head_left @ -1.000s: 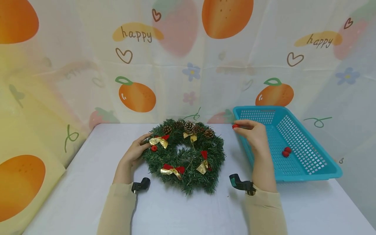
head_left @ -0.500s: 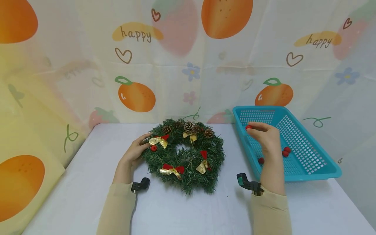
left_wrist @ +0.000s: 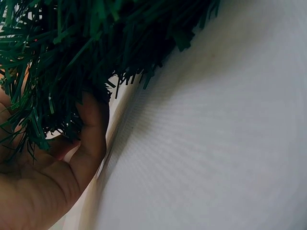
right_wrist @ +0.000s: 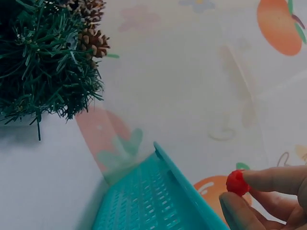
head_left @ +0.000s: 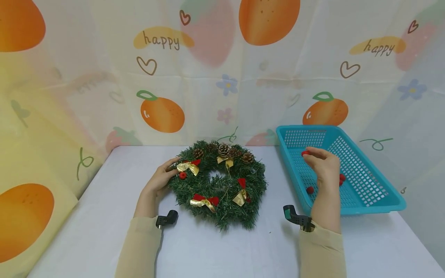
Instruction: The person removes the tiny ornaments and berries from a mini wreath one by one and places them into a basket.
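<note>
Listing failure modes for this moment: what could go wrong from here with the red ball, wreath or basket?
1. Drop: the right hand pinches the small red ball by the fingertips, so it could slip, probably into the basket.
2. Shift: the left hand grips only one side of the wreath; a tug might drag it.
3. Knock: the right forearm looks close to the basket's rim and could bump it.

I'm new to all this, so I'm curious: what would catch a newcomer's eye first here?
Probably the green wreath, near the middle of the white table, with its pine cones and shiny gold bows; the left hand holds its left edge. Next, perhaps, the bright turquoise basket at the right, with the right hand over it in the head view, pinching a small red ball.
</note>
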The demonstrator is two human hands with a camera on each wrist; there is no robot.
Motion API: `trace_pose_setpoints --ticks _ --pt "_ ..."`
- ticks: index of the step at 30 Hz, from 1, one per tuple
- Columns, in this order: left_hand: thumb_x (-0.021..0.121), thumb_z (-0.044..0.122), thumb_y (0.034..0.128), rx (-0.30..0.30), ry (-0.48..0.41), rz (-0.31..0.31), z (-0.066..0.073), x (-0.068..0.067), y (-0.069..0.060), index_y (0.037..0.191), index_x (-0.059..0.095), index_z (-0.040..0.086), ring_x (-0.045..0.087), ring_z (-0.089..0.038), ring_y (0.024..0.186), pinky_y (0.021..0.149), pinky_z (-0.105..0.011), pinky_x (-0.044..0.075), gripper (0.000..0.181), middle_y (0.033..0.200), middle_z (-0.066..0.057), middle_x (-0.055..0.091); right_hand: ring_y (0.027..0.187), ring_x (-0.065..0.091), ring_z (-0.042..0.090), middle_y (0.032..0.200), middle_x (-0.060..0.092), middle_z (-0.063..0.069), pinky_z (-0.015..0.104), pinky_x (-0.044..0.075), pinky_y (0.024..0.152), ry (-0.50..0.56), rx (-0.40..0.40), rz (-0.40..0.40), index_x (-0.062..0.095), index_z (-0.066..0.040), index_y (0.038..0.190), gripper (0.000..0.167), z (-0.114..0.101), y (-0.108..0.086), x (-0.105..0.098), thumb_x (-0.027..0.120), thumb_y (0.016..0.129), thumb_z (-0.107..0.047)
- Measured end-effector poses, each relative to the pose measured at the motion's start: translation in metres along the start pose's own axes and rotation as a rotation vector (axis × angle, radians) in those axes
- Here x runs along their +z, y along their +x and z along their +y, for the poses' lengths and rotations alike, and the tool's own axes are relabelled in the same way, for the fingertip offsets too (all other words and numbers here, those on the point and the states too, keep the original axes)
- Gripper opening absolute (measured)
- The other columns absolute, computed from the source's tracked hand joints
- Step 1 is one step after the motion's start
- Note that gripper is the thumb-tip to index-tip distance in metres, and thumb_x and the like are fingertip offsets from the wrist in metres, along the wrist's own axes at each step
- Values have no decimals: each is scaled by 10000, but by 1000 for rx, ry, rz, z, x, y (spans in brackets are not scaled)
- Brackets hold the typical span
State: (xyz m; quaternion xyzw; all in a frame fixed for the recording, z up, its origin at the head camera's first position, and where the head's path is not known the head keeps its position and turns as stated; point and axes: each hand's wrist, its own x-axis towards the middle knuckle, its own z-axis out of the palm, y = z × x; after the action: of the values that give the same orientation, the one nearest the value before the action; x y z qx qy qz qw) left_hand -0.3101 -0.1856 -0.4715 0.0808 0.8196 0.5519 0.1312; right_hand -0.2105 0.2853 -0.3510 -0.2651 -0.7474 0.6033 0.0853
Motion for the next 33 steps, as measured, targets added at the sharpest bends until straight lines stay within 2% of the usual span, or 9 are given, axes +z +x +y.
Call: trace_pose_setpoints --ticks 2,4,7,9,16,20,26,30,33 --pt "475 123 1013 6 -5 0 0 0 0 1565 305 178 203 -502 1488 1166 -633 292 581 1660 -214 125 959 557 25 1072 515 -165 204 531 941 24 7 8 575 -109 1393 468 0 0 -1 658 943 -203" --pt "475 119 1011 10 -22 -1 -1 0 0 1564 309 176 216 -497 1486 1165 -627 296 580 1658 -216 133 951 557 20 1073 510 -167 200 528 940 35 11 16 573 -112 1395 471 -1 0 -2 658 943 -209" --pt "478 119 1008 12 -36 -3 -1 0 0 1563 312 181 254 -490 1474 1152 -601 325 582 1654 -218 149 934 568 6 1058 511 -173 283 502 1050 57 27 23 571 -131 1399 465 -1 0 -2 647 949 -215" --pt "479 120 1007 10 -39 -4 -1 0 0 1562 315 188 287 -484 1461 1137 -581 346 582 1647 -225 171 930 570 2 1053 516 -167 354 443 1132 66 30 25 568 -134 1401 453 -1 0 -3 630 959 -211" --pt "486 132 1010 7 -24 0 -1 0 0 1562 314 190 242 -497 1475 1158 -618 311 581 1654 -222 145 929 563 -14 1072 504 -167 393 411 1161 68 34 24 580 -160 1392 410 2 0 -4 585 985 -205" --pt "492 130 1006 6 -21 1 -1 0 0 1561 317 191 301 -492 1448 1137 -591 348 585 1640 -237 182 874 603 -35 1080 510 -155 306 465 1099 100 33 37 597 -140 1369 394 2 1 -4 598 977 -183" --pt "493 130 1007 14 -9 5 -2 0 1 1559 324 193 348 -483 1426 1113 -556 375 581 1635 -234 208 861 625 -25 1086 523 -144 146 563 829 177 -6 32 610 -79 1315 355 2 2 -3 609 966 -145" --pt "491 129 1010 23 -8 3 -2 0 1 1559 324 186 333 -481 1437 1107 -545 387 577 1641 -227 195 885 615 -12 1071 522 -153 148 565 827 199 -8 23 634 -110 1238 280 2 3 -3 616 963 -155" --pt "491 130 1008 25 -15 2 -2 1 1 1558 327 182 486 -404 1321 1006 -419 472 575 1619 -243 246 897 606 -6 1069 521 -155 165 564 858 204 -10 20 637 -118 1212 253 2 2 -3 616 963 -155"
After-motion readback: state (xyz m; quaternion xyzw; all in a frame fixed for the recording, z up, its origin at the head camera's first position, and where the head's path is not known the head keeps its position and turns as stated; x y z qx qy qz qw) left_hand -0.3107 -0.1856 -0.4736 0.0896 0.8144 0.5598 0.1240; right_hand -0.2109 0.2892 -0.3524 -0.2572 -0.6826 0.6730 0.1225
